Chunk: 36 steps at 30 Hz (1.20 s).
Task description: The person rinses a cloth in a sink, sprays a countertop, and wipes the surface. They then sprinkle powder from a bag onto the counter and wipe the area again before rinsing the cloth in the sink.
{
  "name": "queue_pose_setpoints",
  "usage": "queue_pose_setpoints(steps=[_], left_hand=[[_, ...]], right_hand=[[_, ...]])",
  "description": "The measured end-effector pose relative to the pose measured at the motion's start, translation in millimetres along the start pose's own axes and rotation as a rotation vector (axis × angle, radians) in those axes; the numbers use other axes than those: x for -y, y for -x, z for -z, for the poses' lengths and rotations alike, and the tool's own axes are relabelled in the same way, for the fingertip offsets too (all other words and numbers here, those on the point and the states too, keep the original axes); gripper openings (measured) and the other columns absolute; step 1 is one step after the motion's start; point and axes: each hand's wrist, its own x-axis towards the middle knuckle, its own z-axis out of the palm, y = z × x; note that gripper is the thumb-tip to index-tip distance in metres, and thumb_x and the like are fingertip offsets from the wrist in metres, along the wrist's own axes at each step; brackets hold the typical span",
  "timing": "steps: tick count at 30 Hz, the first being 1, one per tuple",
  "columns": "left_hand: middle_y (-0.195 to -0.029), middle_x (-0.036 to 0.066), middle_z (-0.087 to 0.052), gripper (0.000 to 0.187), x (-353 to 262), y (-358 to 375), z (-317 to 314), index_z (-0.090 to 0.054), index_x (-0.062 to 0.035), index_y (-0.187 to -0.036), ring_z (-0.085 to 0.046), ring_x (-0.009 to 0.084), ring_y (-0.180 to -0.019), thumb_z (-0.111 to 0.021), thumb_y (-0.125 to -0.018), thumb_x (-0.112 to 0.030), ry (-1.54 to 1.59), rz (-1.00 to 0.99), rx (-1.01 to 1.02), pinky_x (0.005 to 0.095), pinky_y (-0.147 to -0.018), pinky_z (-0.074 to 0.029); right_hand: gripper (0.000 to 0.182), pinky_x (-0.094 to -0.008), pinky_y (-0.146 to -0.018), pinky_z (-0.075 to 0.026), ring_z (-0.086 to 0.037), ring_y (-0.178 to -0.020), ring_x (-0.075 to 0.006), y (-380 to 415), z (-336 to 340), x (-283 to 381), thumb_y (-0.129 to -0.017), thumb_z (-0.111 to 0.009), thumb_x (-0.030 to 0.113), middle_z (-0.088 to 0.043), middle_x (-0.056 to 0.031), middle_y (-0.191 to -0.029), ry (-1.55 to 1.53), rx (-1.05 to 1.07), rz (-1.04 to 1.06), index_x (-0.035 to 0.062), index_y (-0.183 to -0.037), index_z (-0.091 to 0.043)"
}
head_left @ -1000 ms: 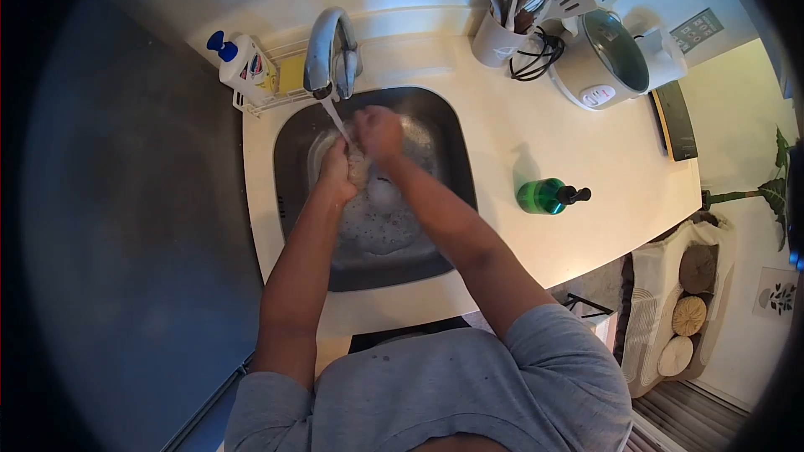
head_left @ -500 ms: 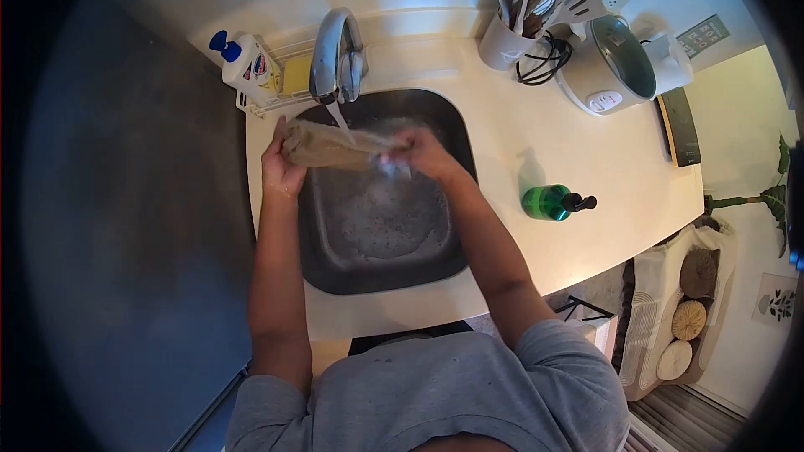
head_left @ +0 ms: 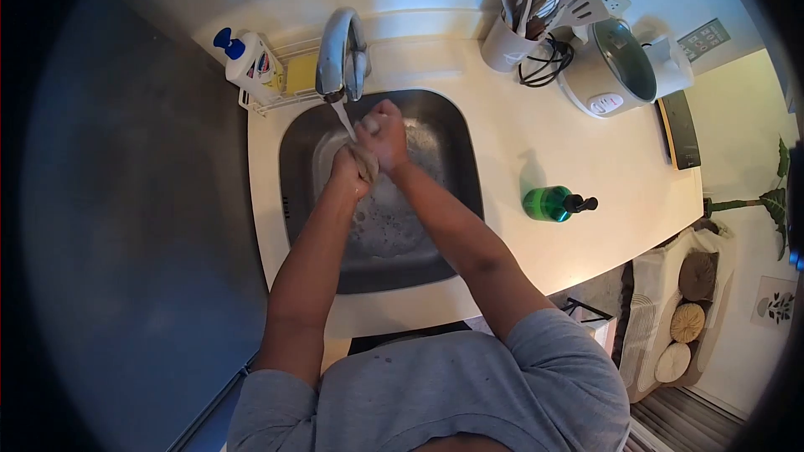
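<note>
Under the running tap (head_left: 332, 54), my hands are close together over the dark sink (head_left: 448, 121). A wet beige cloth (head_left: 365, 164) is bunched up between them, mostly hidden by my fingers. My left hand (head_left: 344, 172) is closed around its lower part. Just above and to the right, my right hand (head_left: 383, 142) is closed on the other end, where a pale bit shows between the fingers. The water stream (head_left: 345, 120) falls at the hands. Soapy water with bubbles (head_left: 381, 230) covers the sink floor.
A white pump bottle (head_left: 249, 65) and a yellow sponge (head_left: 302, 73) sit in a wire rack left of the tap. On the counter to the right are a green pump bottle (head_left: 548, 202), a utensil holder (head_left: 507, 46) and a rice cooker (head_left: 599, 79).
The cloth was stretched out between my hands and is now bunched up. My left hand moved right, my right hand slightly left, so they now meet below the tap.
</note>
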Motion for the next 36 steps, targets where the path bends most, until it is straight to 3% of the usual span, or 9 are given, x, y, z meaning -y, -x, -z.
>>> queue_pose_setpoints(steps=[6, 11, 14, 17, 20, 25, 30, 33, 36], left_hand=[[-0.098, 0.005, -0.055, 0.035, 36, -88, 106, -0.052, -0.0084, -0.105, -0.055, 0.0171, -0.090, -0.052, -0.081, -0.034, 2.338, 0.687, 0.500, 0.0309, -0.081, -0.045], [-0.102, 0.007, -0.055, 0.035, -29, 47, -47, -0.053, -0.0068, -0.101, -0.051, 0.0173, -0.098, -0.052, -0.080, -0.034, 0.030, 0.063, -0.024, 0.0326, -0.087, -0.042], [-0.104, 0.008, -0.055, 0.033, -6, -21, 45, -0.052, -0.0077, -0.105, -0.055, 0.0189, -0.092, -0.048, -0.083, -0.033, -0.327, -0.597, 0.683, 0.0340, -0.083, -0.045], [-0.105, 0.009, -0.055, 0.036, -17, -9, 23, -0.048, -0.0067, -0.113, -0.056, 0.0218, -0.090, -0.045, -0.087, -0.030, -1.253, -0.624, 0.351, 0.0357, -0.085, -0.044], [-0.108, 0.007, -0.053, 0.033, -30, 37, -27, -0.047, -0.0079, -0.118, -0.054, 0.0211, -0.097, -0.045, -0.087, -0.018, -0.092, -0.033, 0.097, 0.0351, -0.083, -0.045], [-0.113, 0.008, -0.051, 0.044, -66, 45, -19, -0.038, -0.0084, -0.128, -0.049, 0.0237, -0.106, -0.044, -0.087, -0.023, 0.016, -0.245, 0.294, 0.0403, -0.092, -0.039], [-0.116, 0.008, -0.049, 0.042, -23, -3, 16, -0.044, -0.0053, -0.119, -0.047, 0.0270, -0.110, -0.046, -0.086, -0.031, 0.290, -0.058, 0.194, 0.0453, -0.096, -0.035], [-0.117, 0.008, -0.048, 0.047, 20, -59, 56, -0.045, -0.0052, -0.115, -0.046, 0.0254, -0.111, -0.043, -0.086, -0.042, 0.143, -0.528, 1.077, 0.0440, -0.096, -0.034], [-0.111, 0.007, -0.051, 0.044, 11, -20, 12, -0.047, -0.0092, -0.112, -0.049, 0.0216, -0.104, -0.046, -0.084, -0.044, -0.055, -0.397, 0.600, 0.0409, -0.089, -0.038]], right_hand=[[0.025, -0.0389, -0.070, -0.041, -0.051, -0.077, -0.0357, 49, -23, 31, -0.059, -0.067, 0.019, -0.055, -0.0156, -0.083, 0.038, 0.105, 0.430, 0.0026, -0.075, -0.057], [0.027, -0.0422, -0.073, -0.041, -0.052, -0.081, -0.0356, 20, -10, 18, -0.057, -0.067, 0.024, -0.056, -0.0168, -0.084, 0.160, 0.105, 0.231, 0.0059, -0.077, -0.060], [0.030, -0.0410, -0.076, -0.041, -0.051, -0.085, -0.0355, 24, -13, 10, -0.061, -0.069, 0.023, -0.055, -0.0179, -0.091, 0.145, 0.055, 0.309, 0.0060, -0.084, -0.059], [0.035, -0.0414, -0.077, -0.041, -0.052, -0.087, -0.0328, 21, -9, -3, -0.064, -0.069, 0.027, -0.054, -0.0179, -0.095, 0.246, 0.242, 0.141, 0.0060, -0.089, -0.058], [0.037, -0.0413, -0.079, -0.042, -0.052, -0.091, -0.0301, 4, 1, -27, -0.068, -0.068, 0.031, -0.053, -0.0163, -0.098, -0.148, 0.243, -0.275, 0.0058, -0.092, -0.057], [0.031, -0.0383, -0.079, -0.045, -0.055, -0.092, -0.0235, 9, 50, -15, -0.073, -0.068, 0.033, -0.055, -0.0107, -0.107, -0.157, 0.593, -0.831, 0.0057, -0.085, -0.059], [0.026, -0.0378, -0.074, -0.047, -0.059, -0.081, -0.0226, 6, 41, 32, -0.071, -0.069, 0.029, -0.061, -0.0070, -0.094, -1.231, 0.331, -0.529, 0.0089, -0.086, -0.061], [0.022, -0.0357, -0.074, -0.045, -0.059, -0.073, -0.0236, 36, 3, 57, -0.073, -0.066, 0.028, -0.061, -0.0073, -0.083, -0.704, 0.386, -0.472, 0.0084, -0.075, -0.056], [0.025, -0.0355, -0.072, -0.043, -0.058, -0.069, -0.0261, 43, -7, 64, -0.070, -0.067, 0.027, -0.061, -0.0099, -0.078, 0.015, 0.290, 0.136, 0.0056, -0.068, -0.056]])
